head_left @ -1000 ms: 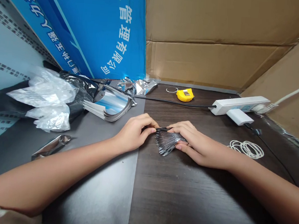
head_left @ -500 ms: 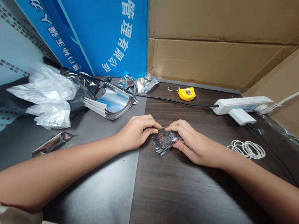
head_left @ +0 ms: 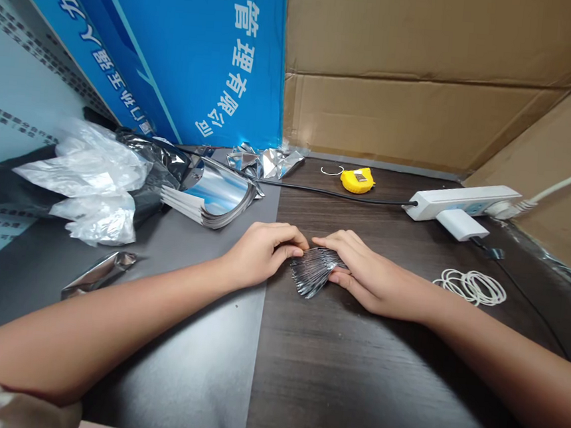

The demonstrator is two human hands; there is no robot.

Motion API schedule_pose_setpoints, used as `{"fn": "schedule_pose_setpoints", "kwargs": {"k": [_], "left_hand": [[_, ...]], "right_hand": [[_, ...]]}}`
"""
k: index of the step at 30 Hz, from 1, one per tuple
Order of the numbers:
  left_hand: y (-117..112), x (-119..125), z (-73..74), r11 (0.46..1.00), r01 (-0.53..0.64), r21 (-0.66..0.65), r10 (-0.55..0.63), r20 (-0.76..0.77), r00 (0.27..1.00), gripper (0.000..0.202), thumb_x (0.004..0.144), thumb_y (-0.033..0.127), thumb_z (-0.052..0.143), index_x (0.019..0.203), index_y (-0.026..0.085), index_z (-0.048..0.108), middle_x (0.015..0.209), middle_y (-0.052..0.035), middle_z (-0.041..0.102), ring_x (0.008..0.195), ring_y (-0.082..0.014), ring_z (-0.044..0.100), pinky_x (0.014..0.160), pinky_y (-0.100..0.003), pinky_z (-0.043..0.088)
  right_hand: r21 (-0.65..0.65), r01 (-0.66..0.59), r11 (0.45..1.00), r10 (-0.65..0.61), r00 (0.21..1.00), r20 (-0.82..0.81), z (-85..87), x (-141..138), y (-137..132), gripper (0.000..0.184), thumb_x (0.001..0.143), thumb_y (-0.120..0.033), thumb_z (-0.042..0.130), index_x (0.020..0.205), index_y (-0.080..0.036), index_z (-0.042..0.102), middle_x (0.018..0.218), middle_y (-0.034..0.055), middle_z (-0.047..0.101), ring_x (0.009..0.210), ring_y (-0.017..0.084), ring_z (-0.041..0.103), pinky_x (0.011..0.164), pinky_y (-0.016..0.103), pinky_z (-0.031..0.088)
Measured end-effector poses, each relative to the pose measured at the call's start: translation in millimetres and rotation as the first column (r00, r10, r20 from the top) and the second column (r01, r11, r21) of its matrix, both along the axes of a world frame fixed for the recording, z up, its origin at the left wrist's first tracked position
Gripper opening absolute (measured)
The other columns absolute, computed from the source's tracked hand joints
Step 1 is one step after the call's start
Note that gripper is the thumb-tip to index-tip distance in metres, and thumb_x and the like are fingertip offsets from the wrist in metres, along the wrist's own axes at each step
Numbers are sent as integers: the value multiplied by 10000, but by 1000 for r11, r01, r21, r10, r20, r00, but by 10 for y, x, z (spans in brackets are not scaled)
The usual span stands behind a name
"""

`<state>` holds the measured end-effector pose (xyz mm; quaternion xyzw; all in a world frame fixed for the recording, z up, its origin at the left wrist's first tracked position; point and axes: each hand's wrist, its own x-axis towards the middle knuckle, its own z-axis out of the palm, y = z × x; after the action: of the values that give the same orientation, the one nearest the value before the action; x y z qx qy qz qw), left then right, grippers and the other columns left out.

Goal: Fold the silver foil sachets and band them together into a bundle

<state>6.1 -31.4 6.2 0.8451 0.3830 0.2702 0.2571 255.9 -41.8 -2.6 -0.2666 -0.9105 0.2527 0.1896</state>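
A fanned stack of thin silvery foil pouches (head_left: 311,273) stands on the dark wood-grain table between my hands, its layered edges toward me. My left hand (head_left: 264,255) pinches the stack's far left corner between thumb and fingers. On the other side my right hand (head_left: 365,274) grips the stack's right end, thumb at the near side and fingers over the far side. The fingers partly hide both ends of the stack.
Left lie clear plastic bags (head_left: 94,170), a curved stack of printed sheets (head_left: 211,197) and a foil pouch (head_left: 100,274). More foil pouches (head_left: 265,162), a yellow tape measure (head_left: 357,179), a power strip (head_left: 461,199) and white rubber bands (head_left: 473,286) are beyond and right. A black cable (head_left: 337,193) crosses behind.
The fingertips of my two hands have moved slightly apart at the stack's far edge, showing a little more of its top. Both hands keep hold of the foil pouches.
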Motion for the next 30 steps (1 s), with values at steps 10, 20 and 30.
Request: {"fn": "schedule_pose_setpoints", "kwargs": {"k": [10,20,30], "left_hand": [[7,-58,83,983,183,26,-180,-99,979,146,964,186,600,963,201,744,922,-34,768,850,-143,704,823,-250,522],[918,218,812,940,-215,266,335,-593,732,238,949,207,562,1108,146,728,1138,-122,746,1113,-270,678,961,-326,492],[1564,467,490,831,-500,243,497,-727,474,420,828,369,723,1148,97,720,1193,-241,710,1135,-357,667,909,-360,520]], "right_hand": [[-26,15,1000,-15,1000,-22,29,-44,-9,215,992,-135,462,1184,-194,538,1079,124,594,992,277,526,882,470,502],[34,26,999,-26,1000,-6,14,-28,-11,192,980,-95,473,1151,-171,513,1069,128,569,978,272,515,862,452,501],[46,83,996,-82,996,-25,-6,138,82,193,983,-115,475,1161,-173,523,1083,127,587,979,265,511,882,473,500]]}}
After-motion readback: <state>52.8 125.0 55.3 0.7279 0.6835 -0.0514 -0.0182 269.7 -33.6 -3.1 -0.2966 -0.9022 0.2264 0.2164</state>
